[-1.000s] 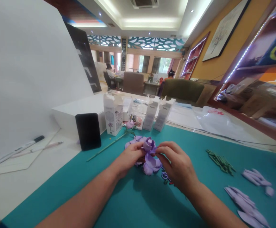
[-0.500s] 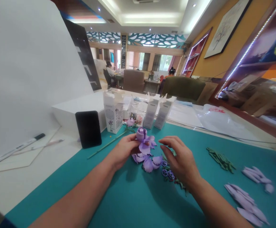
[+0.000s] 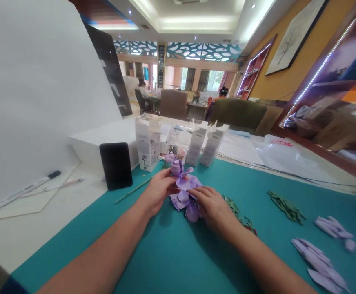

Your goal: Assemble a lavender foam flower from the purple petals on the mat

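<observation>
My left hand (image 3: 157, 190) is closed around the base of a purple toy flower (image 3: 176, 166), whose rounded bud points up. My right hand (image 3: 216, 208) has its fingers bent and its fingertips against the purple petals just below that bud. The fingers partly cover what they pinch. More purple petal pieces (image 3: 192, 213) lie on the mat under both hands. Behind the held flower is another purple bloom (image 3: 170, 157); a green stem (image 3: 132, 191) lies left of my hands. Small green pieces (image 3: 232, 205) show past my right hand.
On the green mat (image 3: 165, 253), green sticks (image 3: 286, 207) and long pale purple pieces (image 3: 314, 257) lie at right. A black slab-like device (image 3: 116, 166) stands at left beside a white box (image 3: 147, 147). Two narrow boxes (image 3: 212, 147) stand behind the flower.
My right hand has moved left and down onto the petals by the flower, covering the small purple rings. The flower in my left hand has shifted slightly left and tilted.
</observation>
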Demonstrator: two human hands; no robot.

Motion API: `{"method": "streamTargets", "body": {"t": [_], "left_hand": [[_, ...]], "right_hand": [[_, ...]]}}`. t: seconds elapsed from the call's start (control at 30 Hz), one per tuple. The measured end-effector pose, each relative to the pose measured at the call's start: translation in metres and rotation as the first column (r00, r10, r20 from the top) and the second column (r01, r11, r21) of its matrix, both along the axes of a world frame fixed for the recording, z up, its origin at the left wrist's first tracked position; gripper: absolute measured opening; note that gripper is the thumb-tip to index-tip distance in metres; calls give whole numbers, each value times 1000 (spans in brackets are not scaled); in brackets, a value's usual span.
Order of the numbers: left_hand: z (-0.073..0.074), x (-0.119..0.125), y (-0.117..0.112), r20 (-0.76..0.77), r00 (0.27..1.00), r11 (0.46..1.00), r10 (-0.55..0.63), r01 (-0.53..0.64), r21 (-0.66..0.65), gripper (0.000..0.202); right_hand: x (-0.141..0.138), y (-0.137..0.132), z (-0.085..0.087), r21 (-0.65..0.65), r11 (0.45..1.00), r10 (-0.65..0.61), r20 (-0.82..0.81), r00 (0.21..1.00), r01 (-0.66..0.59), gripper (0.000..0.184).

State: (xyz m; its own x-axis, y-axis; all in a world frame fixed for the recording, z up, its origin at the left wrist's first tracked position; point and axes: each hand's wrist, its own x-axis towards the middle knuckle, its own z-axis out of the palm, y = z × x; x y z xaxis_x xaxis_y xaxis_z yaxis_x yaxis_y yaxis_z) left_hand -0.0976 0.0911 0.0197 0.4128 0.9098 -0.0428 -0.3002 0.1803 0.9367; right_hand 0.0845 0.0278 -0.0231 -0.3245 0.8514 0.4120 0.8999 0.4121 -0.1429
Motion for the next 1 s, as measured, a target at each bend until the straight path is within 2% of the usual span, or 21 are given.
{"method": "streamTargets", "body": {"t": [0.17, 0.3, 0.4, 0.53, 0.67, 0.73, 0.83, 1.0], "left_hand": [[-2, 1, -1, 21, 1000, 1000, 1, -1, 0, 23], [-2, 2, -1, 21, 1000, 1000, -16, 16, 5, 26], [-3, 1, -1, 23, 1000, 1000, -13, 13, 5, 27], [-3, 2, 0, 31, 999, 1000, -23, 23, 4, 28], [-3, 2, -1, 30, 999, 1000, -28, 28, 4, 26], [-3, 2, -1, 26, 999, 999, -42, 42, 7, 25], [-3, 2, -3, 16, 996, 996, -84, 84, 14, 22], [1, 3, -7, 12, 989, 989, -148, 148, -2, 20]], "right_hand": [[-16, -1, -6, -143, 989, -25, 116, 993, 42, 62], [-20, 0, -4, -201, 976, -52, 154, 987, 83, 59], [-20, 1, -4, -210, 976, -38, 131, 991, 65, 51], [-18, 3, -10, -140, 990, -16, 55, 998, 24, 49], [-12, 7, -18, 68, 995, 77, -110, 991, -69, 46], [-7, 9, -19, 149, 987, 88, -203, 975, -58, 45], [3, 9, -14, 139, 990, 32, -297, 954, 10, 39], [13, 4, 5, 96, 994, -17, -376, 926, 57, 17]]}}
